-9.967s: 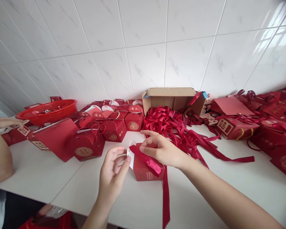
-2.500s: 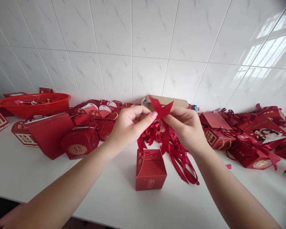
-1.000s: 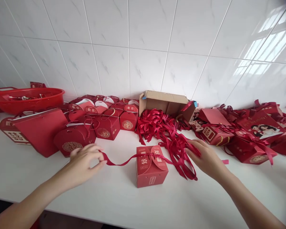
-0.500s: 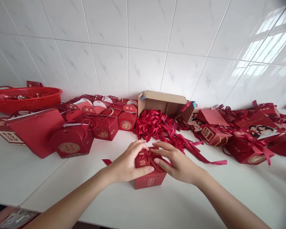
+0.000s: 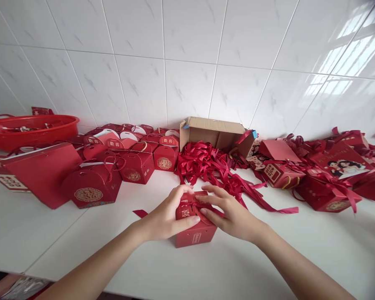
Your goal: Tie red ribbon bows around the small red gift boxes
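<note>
A red paper gift box (image 5: 195,235) with pale printed characters stands upright on the white table in front of me. My left hand (image 5: 171,213) wraps around its left side, thumb on the printed top flap and fingers over the far edge. From the right, my right hand (image 5: 231,213) curls over the top of the box, thumb and fingers bent against the flaps. A red ribbon crosses the top between my hands, partly covered by the fingers; whether they pinch it I cannot tell. One ribbon end (image 5: 140,213) pokes out left of my left hand.
Behind the box lies a heap of red ribbons (image 5: 203,160), spilling from an open cardboard box (image 5: 214,127) by the tiled wall. Several red gift boxes (image 5: 92,185) and a red basin (image 5: 34,135) stand left. Ribboned boxes (image 5: 328,191) crowd the right side.
The view has shifted very slightly. Both hands stay on the gift box, with the right fingers moving a little over its top.
</note>
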Demonstrator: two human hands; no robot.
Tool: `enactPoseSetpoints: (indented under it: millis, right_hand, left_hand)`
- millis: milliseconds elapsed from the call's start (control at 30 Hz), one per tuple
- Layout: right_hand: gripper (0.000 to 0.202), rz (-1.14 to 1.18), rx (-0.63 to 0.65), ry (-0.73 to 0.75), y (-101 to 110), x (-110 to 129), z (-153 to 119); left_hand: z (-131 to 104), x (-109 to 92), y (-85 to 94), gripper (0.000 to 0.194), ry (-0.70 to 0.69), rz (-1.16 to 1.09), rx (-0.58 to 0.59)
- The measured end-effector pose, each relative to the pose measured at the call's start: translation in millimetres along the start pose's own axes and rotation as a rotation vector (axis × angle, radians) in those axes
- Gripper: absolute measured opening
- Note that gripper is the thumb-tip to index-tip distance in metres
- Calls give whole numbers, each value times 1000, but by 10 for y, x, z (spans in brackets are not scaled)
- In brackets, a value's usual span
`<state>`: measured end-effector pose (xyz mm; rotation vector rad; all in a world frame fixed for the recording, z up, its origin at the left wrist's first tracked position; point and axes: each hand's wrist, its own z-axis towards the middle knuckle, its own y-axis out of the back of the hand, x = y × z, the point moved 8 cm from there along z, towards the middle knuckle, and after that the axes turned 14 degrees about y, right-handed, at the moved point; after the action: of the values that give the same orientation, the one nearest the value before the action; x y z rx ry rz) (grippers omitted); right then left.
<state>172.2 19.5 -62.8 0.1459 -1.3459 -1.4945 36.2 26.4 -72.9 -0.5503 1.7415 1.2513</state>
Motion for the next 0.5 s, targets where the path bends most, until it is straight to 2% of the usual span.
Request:
enactPoseSetpoints:
  millis: [67, 133, 200, 300, 367, 433, 500]
  right_hand:
    - [37, 45, -46, -16, 2, -31, -8]
    - [45, 112, -105, -86, 9, -107, -38]
    - [55, 195, -134, -198, 0, -211, -93]
    - [54, 345, -105, -332, -38, -316, -177]
    - [47, 439, -59, -366, -63, -328, -204]
    - [46, 495, -7, -387, -91, -326, -216]
    - [46, 506, 7, -397, -106, -332, -213]
  left_hand:
    - [16, 48, -9, 54, 35, -53, 22]
    - [26, 118, 22, 51, 77, -110, 7]
    - [20, 189, 106, 47, 96, -143, -58]
    - [-14, 276, 258, 47, 85, -135, -174]
    - [-30, 324, 322, 43, 98, -136, -204]
    - [-24, 376, 321, 36, 164, -157, -160]
    - [-12, 415, 257, 33, 259, -179, -54]
